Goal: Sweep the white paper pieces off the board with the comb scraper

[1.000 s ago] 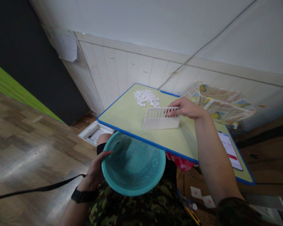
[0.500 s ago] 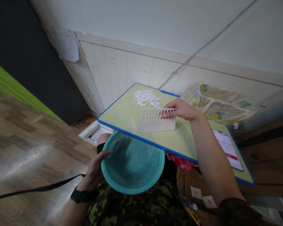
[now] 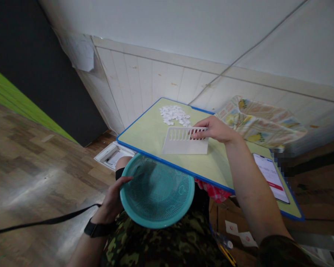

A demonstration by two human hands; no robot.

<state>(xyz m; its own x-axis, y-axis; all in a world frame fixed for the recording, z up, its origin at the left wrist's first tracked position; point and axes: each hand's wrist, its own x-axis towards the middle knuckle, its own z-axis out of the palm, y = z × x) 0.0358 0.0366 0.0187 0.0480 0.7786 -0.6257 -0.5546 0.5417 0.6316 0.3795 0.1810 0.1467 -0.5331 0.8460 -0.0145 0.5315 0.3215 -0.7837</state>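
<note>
My right hand point(image 3: 213, 129) is closed on the slotted top of a flat white plastic piece point(image 3: 185, 145), perhaps a divider or scraper. The piece stands on edge on the yellow-green tabletop point(image 3: 144, 135). Just behind it lies a loose pile of small white pieces point(image 3: 174, 114). My left hand point(image 3: 115, 194) grips the left rim of a teal plastic colander point(image 3: 157, 194), thumb over the edge. The colander rests at my lap, tilted, its far rim under the table's blue front edge. Nothing shows inside it.
A smartphone point(image 3: 271, 178) with a lit screen lies at the table's right end. Behind it stands a fabric-lined basket point(image 3: 256, 126) against the wall. A white open box point(image 3: 111, 155) is on the floor left of the table. A black strap point(image 3: 50, 221) runs off to the left.
The view has shifted very slightly. Both hands, the white plastic piece and the colander keep nearly the same places.
</note>
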